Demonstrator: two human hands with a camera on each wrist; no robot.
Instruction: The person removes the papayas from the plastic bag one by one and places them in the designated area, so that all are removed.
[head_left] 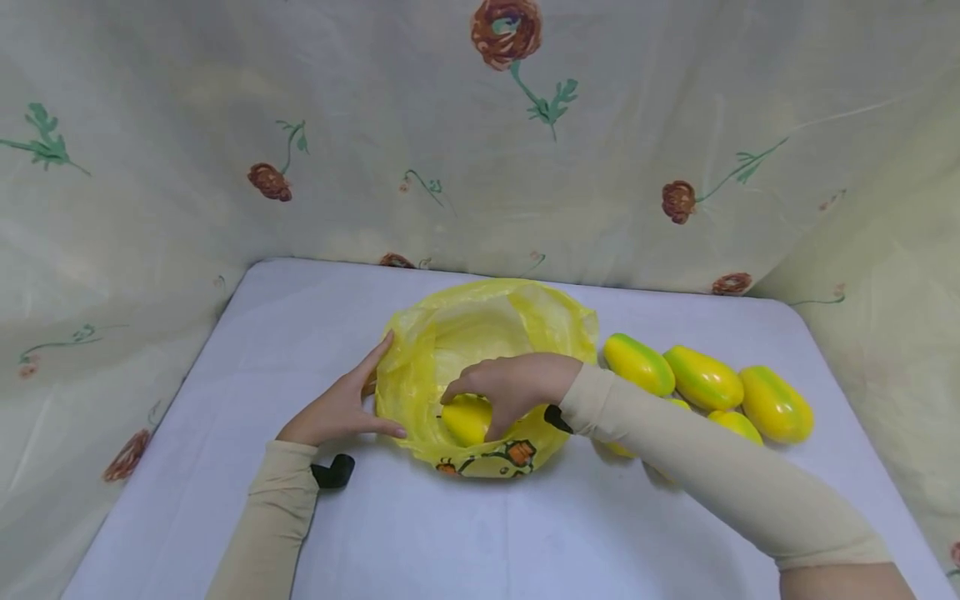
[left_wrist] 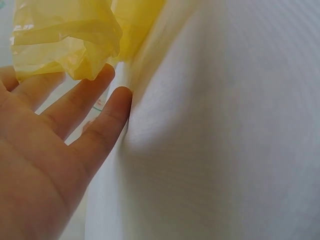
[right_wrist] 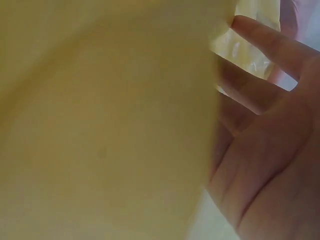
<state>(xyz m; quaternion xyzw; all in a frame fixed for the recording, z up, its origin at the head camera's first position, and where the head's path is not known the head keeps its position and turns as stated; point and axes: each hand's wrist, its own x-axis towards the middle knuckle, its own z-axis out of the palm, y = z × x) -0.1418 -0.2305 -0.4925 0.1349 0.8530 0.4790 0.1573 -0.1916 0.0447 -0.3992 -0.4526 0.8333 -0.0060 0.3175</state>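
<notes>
A yellow plastic bag (head_left: 405,350) stands with its mouth spread wide in the middle of the table. My right hand (head_left: 517,383) reaches into it, fingers and thumb curled round a yellow mango (head_left: 467,419). In the right wrist view a blurred sheet of the bag (right_wrist: 110,120) hides much of that hand (right_wrist: 275,130) and the mango. My left hand (head_left: 345,408) is at the bag's left side, thumb toward the front, fingers behind. The left wrist view has this hand (left_wrist: 60,130) with its fingers extended, fingertips at the bag's crumpled edge (left_wrist: 70,45).
Several yellow-green mangoes (head_left: 705,379) lie on the table right of the bag, some partly behind my right sleeve (head_left: 712,467). A white cloth covers the table (head_left: 420,542). Flower-printed curtains (head_left: 600,167) hang behind and at both sides.
</notes>
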